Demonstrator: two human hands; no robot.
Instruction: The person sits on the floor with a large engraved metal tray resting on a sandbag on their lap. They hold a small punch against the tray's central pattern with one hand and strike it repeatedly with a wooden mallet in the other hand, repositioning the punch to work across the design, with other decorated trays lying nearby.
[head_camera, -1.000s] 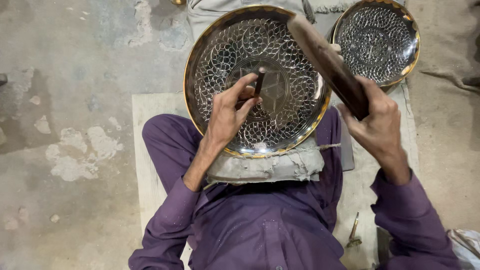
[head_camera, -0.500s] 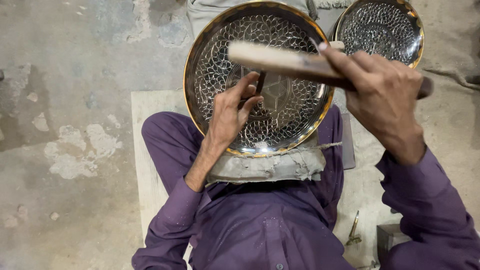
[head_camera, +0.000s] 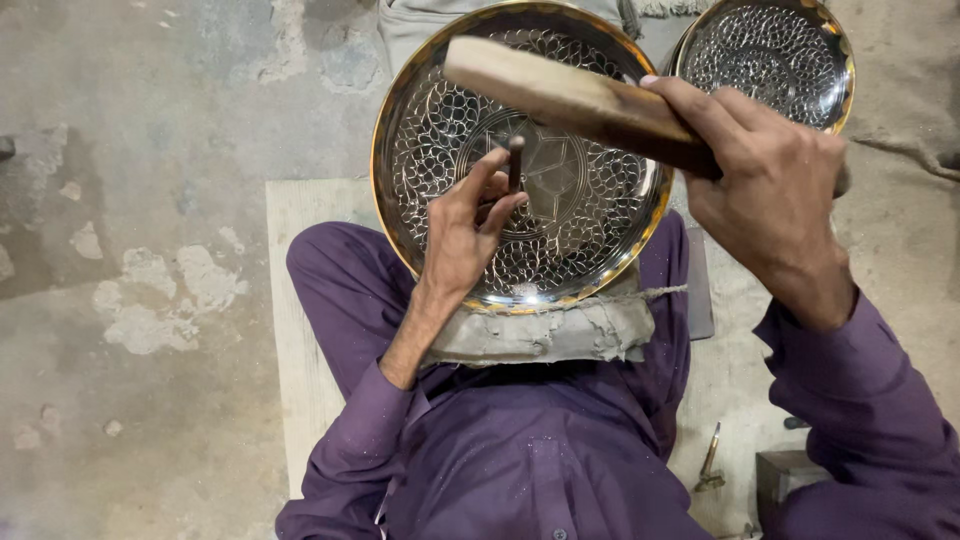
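Concrete floor (head_camera: 150, 150); second plate (head_camera: 765, 55) cropped.

Bare concrete floor (head_camera: 150, 150) lay open to the left — to the right, a second plate (head_camera: 775, 50) crowded the engraved plate (head_camera: 590, 215).

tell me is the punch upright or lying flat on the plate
Upright. The left hand pinches the punch so it stands on end, tip down on the patterned plate, its top free. The mallet is above it.

Single head-worn view, looking steeply down, close over lap, engraved metal plate (head_camera: 520, 160)
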